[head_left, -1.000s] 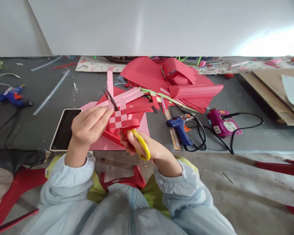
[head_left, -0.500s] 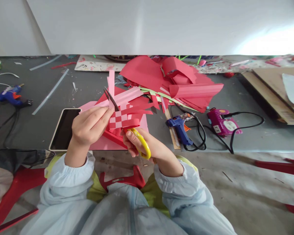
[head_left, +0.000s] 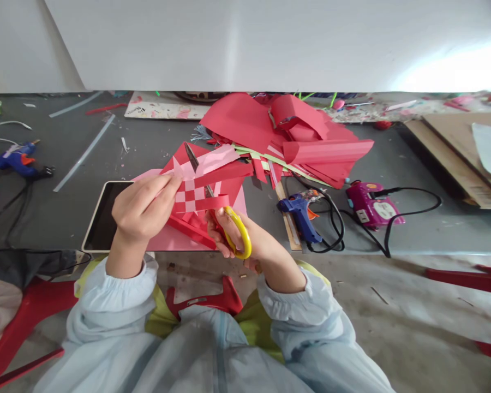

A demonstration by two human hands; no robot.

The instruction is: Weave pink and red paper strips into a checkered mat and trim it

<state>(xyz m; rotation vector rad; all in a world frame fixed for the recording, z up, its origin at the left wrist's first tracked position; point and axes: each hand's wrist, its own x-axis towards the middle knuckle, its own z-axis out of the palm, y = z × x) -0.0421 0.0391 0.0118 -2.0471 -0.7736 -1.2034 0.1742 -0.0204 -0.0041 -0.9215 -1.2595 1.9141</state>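
My left hand (head_left: 145, 207) pinches the left edge of a red and pink woven paper piece (head_left: 190, 197), a checkered patch with loose strips running off to the right. In my right hand (head_left: 229, 232) is a pair of scissors with yellow handles (head_left: 245, 240). Their dark blade (head_left: 192, 157) shows above the weave, pointing up and left, and part of the metal is hidden behind the paper strips. Beneath both hands lie red paper strips (head_left: 192, 232) and pink paper sheets (head_left: 167, 240) on the table.
Behind the hands is a heap of red paper (head_left: 245, 120). To the right lie a blue glue gun (head_left: 305, 215) and a purple box with a cable (head_left: 370, 204). A phone (head_left: 102, 218) rests by my left wrist. Cardboard (head_left: 454, 153) sits far right.
The upright pink strip above my left fingers is now mostly gone, with a short pointed end showing. My left hand and the weave have shifted slightly left; the scissors have moved from that strip.
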